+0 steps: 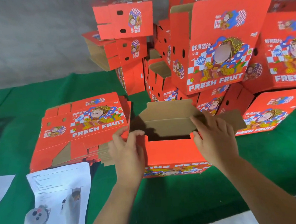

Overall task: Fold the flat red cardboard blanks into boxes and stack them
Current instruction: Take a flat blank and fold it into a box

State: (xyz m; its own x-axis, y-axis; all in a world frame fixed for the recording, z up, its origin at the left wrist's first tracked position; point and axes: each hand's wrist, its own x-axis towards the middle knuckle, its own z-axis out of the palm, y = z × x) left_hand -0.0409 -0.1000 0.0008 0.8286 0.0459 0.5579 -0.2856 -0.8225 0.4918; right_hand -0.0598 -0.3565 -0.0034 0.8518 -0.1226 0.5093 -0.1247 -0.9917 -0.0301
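Note:
A half-formed red box [171,154] stands open-side up on the green table, brown flaps spread at its top. My left hand [127,148] grips the box's left upper edge, thumb curled over it. My right hand [214,138] pinches the right brown flap [233,120] at the box's right upper corner. A stack of flat red blanks [82,130] lies to the left, printed "FRESH FRUIT". Folded red boxes [214,44] are piled behind and to the right.
The green table cover [176,197] shows in front of the box. A printed paper sheet [60,200] lies at the near left. More folded boxes [123,19] lean in a loose heap at the back. A grey wall rises behind.

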